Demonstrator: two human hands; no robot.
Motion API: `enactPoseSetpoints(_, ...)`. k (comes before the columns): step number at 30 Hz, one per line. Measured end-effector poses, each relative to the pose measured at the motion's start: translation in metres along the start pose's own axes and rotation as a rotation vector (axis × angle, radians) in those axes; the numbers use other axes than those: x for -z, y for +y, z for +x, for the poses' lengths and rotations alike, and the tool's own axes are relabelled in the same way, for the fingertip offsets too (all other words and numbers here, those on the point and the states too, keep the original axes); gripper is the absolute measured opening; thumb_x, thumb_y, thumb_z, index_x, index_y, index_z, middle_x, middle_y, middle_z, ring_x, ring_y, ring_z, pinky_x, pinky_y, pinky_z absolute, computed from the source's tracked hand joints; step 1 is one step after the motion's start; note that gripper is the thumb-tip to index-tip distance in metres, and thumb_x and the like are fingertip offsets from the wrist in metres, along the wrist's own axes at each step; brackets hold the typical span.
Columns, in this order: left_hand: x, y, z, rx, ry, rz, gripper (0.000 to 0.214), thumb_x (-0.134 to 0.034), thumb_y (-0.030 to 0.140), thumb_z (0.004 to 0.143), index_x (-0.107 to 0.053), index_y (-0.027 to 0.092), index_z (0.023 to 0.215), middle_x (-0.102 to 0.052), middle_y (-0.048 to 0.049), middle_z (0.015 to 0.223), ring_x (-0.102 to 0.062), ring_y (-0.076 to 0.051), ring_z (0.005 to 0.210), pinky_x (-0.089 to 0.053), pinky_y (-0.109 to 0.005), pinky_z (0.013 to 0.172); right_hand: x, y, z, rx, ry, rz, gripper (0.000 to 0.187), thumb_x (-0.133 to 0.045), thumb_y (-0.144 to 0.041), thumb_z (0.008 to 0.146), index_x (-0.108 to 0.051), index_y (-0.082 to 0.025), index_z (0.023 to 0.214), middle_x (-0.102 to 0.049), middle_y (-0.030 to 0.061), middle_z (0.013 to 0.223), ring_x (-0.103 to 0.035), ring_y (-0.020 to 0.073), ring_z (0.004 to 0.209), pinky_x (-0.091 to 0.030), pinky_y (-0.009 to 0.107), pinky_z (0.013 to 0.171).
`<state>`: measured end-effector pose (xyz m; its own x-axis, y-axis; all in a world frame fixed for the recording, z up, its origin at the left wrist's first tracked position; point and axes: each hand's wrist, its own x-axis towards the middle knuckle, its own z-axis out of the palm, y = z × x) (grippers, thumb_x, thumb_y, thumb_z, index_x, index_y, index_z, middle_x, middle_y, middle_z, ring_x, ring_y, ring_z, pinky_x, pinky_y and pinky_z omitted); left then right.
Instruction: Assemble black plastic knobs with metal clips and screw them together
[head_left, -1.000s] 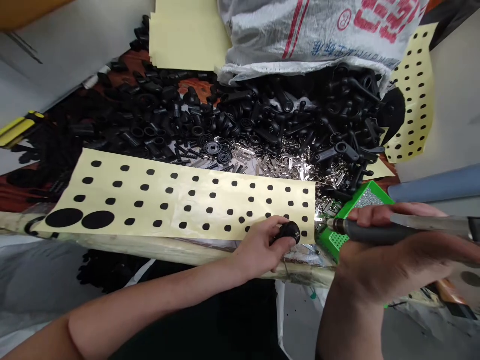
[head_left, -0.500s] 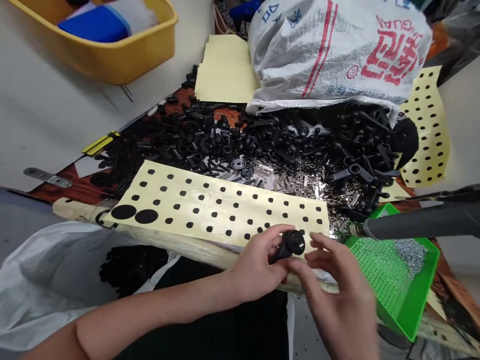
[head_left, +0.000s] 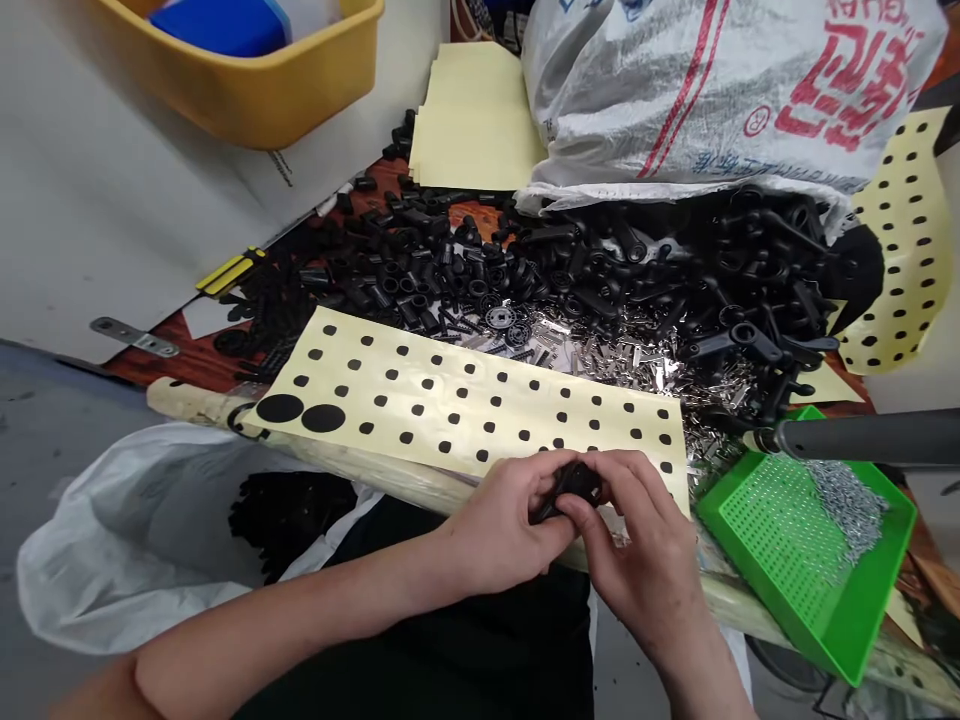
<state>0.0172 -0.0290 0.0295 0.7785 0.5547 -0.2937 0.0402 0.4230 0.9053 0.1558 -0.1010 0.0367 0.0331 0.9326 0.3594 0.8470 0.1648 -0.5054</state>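
My left hand [head_left: 502, 532] and my right hand [head_left: 645, 545] meet over a small black plastic part [head_left: 576, 486], both gripping it. Their fingers hide most of the part. Just beyond my hands lies a cream sheet printed with rows of black dots [head_left: 450, 400]. The part is near that sheet's front edge. A dark grey tool with a metal tip [head_left: 862, 438] stands off to the right, touching neither hand.
A green perforated tray [head_left: 795, 570] holding silver pieces sits at right. Behind the sheet are heaped black plastic parts [head_left: 600, 265] and silver metal pieces [head_left: 622, 365]. A white woven sack [head_left: 712, 90], a yellow tub [head_left: 232, 80] and stacked cream sheets [head_left: 476, 120] lie beyond.
My right hand has let go of the grey tool and moved left onto the black part. The tool now sits further right, the view has swung, and the green tray shows more fully.
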Motion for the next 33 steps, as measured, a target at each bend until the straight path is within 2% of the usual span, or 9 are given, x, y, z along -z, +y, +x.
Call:
enactPoseSetpoints(7,0.011,-0.001,-0.004,0.034,-0.082,0.024,0.044,-0.057,0.011,0.079,-0.058,0.018,0.122,-0.055,0.0042,0.073,-0.051,-0.005,0.045,-0.043,-0.017,0.042,0.010,0.004,0.008,0.168,-0.153,-0.017,0.030,-0.055,-0.016,0.091,-0.050,-0.015,0.121,-0.060,0.0109,0.101,-0.060,0.0183,0.091,-0.055,0.029,0.075)
enactPoseSetpoints(11,0.019,-0.001,-0.005,0.066,-0.133,-0.004,0.046,-0.061,0.010,0.076,-0.059,0.016,0.122,-0.050,0.0065,0.067,-0.051,-0.005,0.044,-0.044,-0.016,0.042,0.005,0.005,0.010,0.176,-0.189,0.009,0.033,-0.055,-0.018,0.091,-0.050,-0.017,0.124,-0.061,0.0124,0.105,-0.061,0.0214,0.096,-0.056,0.034,0.078)
enactPoseSetpoints(16,0.027,-0.004,-0.013,0.032,-0.037,-0.107,0.045,-0.064,0.013,0.077,-0.057,0.017,0.121,-0.060,0.0011,0.083,-0.052,-0.003,0.047,-0.045,-0.017,0.046,-0.006,0.006,0.012,-0.039,-0.155,0.300,0.034,-0.066,-0.028,0.085,-0.060,-0.025,0.119,-0.063,0.0076,0.104,-0.064,0.0182,0.091,-0.057,0.031,0.079)
enactPoseSetpoints(18,0.028,-0.002,-0.017,-0.003,0.041,-0.140,0.047,-0.065,0.013,0.076,-0.054,0.017,0.122,-0.062,-0.0007,0.088,-0.053,-0.004,0.050,-0.046,-0.018,0.048,-0.011,0.004,0.013,-0.190,-0.083,0.455,0.035,-0.068,-0.035,0.084,-0.063,-0.025,0.117,-0.065,0.0078,0.107,-0.065,0.0173,0.088,-0.058,0.030,0.077)
enactPoseSetpoints(21,0.029,0.004,-0.023,-0.049,0.122,-0.183,0.049,-0.064,0.009,0.075,-0.051,0.017,0.121,-0.061,0.0012,0.083,-0.054,-0.006,0.054,-0.046,-0.019,0.051,-0.021,-0.002,0.016,-0.460,-0.017,0.658,0.028,-0.061,-0.040,0.087,-0.069,-0.023,0.107,-0.072,0.0071,0.097,-0.068,0.0149,0.076,-0.058,0.026,0.068)
enactPoseSetpoints(24,0.033,0.009,-0.031,-0.110,0.168,-0.249,0.048,-0.066,0.005,0.070,-0.052,0.016,0.115,-0.059,0.0018,0.082,-0.055,-0.008,0.064,-0.046,-0.019,0.058,-0.030,-0.012,0.021,-0.614,-0.011,0.749,0.028,-0.068,-0.044,0.081,-0.073,-0.021,0.096,-0.075,0.0067,0.090,-0.071,0.0174,0.077,-0.059,0.026,0.068)
enactPoseSetpoints(27,0.042,0.008,-0.043,-0.139,0.197,-0.302,0.042,-0.069,0.011,0.069,-0.055,0.016,0.108,-0.058,0.0011,0.081,-0.054,-0.009,0.067,-0.045,-0.019,0.059,-0.038,-0.023,0.030,-0.656,-0.063,0.742,0.028,-0.076,-0.042,0.072,-0.074,-0.019,0.088,-0.076,0.0072,0.088,-0.072,0.0210,0.078,-0.060,0.027,0.068)
enactPoseSetpoints(30,0.056,0.002,-0.056,-0.119,0.285,-0.326,0.034,-0.066,0.019,0.074,-0.055,0.016,0.106,-0.056,0.0014,0.076,-0.052,-0.009,0.060,-0.042,-0.020,0.051,-0.055,-0.037,0.039,-0.605,-0.152,0.764,0.030,-0.079,-0.042,0.068,-0.075,-0.017,0.083,-0.076,0.0076,0.082,-0.073,0.0227,0.075,-0.060,0.028,0.066)
enactPoseSetpoints(33,0.071,-0.006,-0.069,-0.136,0.427,-0.334,0.034,-0.067,0.023,0.076,-0.056,0.015,0.107,-0.056,0.0010,0.076,-0.052,-0.009,0.058,-0.042,-0.019,0.047,-0.076,-0.056,0.044,-0.538,-0.105,0.696,0.028,-0.075,-0.042,0.073,-0.074,-0.018,0.087,-0.077,0.0065,0.086,-0.073,0.0209,0.074,-0.061,0.027,0.067)
